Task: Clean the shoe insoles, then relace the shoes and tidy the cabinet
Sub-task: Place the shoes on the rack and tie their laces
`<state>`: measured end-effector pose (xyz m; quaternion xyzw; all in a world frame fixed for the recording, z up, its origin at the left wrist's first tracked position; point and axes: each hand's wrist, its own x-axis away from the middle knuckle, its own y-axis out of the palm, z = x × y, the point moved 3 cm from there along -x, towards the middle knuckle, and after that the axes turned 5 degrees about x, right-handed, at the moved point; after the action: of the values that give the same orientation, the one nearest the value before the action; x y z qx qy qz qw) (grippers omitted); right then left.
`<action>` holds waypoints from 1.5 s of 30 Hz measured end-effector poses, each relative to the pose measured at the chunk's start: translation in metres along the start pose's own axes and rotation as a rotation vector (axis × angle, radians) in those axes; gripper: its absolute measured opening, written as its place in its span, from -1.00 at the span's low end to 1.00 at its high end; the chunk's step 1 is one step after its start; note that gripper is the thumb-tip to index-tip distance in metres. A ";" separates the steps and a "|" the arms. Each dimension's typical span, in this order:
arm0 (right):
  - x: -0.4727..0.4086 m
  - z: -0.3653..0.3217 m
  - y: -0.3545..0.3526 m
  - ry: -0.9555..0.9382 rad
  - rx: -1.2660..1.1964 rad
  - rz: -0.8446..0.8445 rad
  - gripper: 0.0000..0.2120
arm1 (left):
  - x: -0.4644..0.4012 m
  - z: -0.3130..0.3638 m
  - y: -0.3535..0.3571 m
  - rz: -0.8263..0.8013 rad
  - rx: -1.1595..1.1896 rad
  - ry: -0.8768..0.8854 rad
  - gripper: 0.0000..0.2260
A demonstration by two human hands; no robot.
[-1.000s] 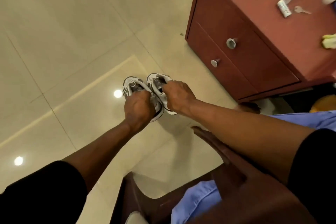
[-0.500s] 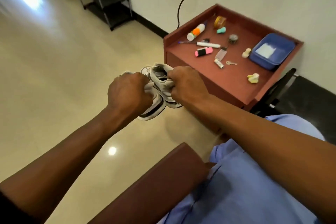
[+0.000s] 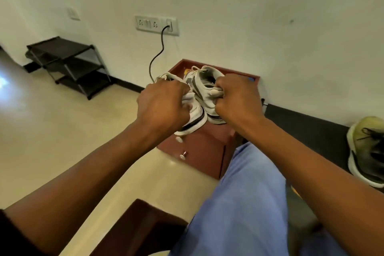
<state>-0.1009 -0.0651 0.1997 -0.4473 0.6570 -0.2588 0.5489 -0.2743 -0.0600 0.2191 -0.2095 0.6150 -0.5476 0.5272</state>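
Two sneakers are up off the floor now, right in front of the red cabinet (image 3: 199, 151): left hand (image 3: 164, 106) gripping the left shoe (image 3: 195, 118), right hand (image 3: 236, 97) clutching the right shoe (image 3: 204, 83). Looks like they're headed for the cabinet top or the lap, so lacing's probably next.
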 end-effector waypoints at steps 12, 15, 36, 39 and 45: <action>0.050 0.156 -0.086 0.355 0.271 0.127 -0.92 | -0.068 0.139 0.066 -0.069 0.077 0.337 -0.82; 0.068 0.189 -0.088 0.436 0.291 0.169 -0.95 | -0.074 0.170 0.092 -0.100 0.120 0.343 -0.89; 0.116 0.337 0.019 0.609 0.375 0.153 -0.88 | -0.099 0.278 0.285 -0.288 0.131 0.303 -0.91; 0.119 0.340 0.035 0.600 0.391 0.099 -0.83 | -0.095 0.283 0.293 -0.332 0.134 0.342 -0.94; 0.133 0.334 0.043 0.633 0.378 0.031 -0.80 | -0.081 0.279 0.307 -0.423 0.189 0.335 -0.89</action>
<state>0.2045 -0.1108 0.0113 -0.2257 0.7416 -0.4926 0.3955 0.0975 -0.0224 0.0218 -0.1898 0.5825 -0.7273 0.3094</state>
